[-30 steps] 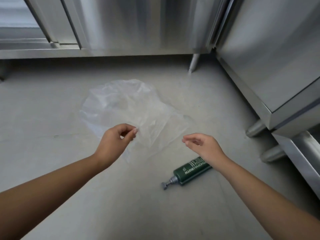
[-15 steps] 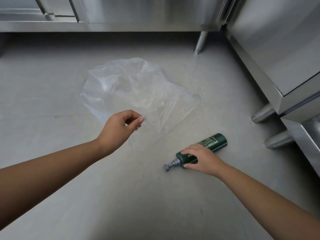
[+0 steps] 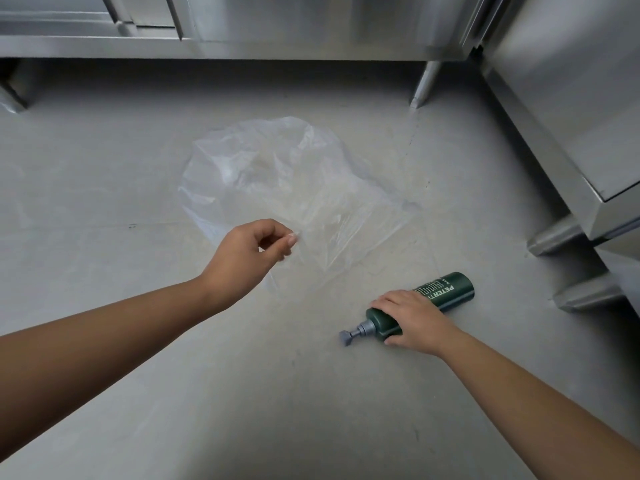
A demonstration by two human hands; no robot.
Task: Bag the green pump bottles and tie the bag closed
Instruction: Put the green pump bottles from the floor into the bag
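Note:
A clear plastic bag (image 3: 287,188) lies puffed up on the grey floor, its near edge lifted. My left hand (image 3: 249,254) pinches that near edge between thumb and fingers. One dark green pump bottle (image 3: 446,291) with white lettering lies on its side to the right of the bag, its grey pump head (image 3: 349,336) pointing toward me and left. My right hand (image 3: 412,318) is wrapped over the bottle's neck end, fingers curled around it. The bottle still rests on the floor.
Stainless steel cabinets stand along the back (image 3: 277,26) and the right side (image 3: 571,98), raised on metal legs (image 3: 424,84). More steel feet (image 3: 554,237) stick out at the right, close to the bottle. Bare grey floor (image 3: 277,393) lies between my arms.
My right hand dropped from beside the bag down onto the bottle and closed around its neck end. The left hand kept its pinch on the bag's edge. The view tilted downward.

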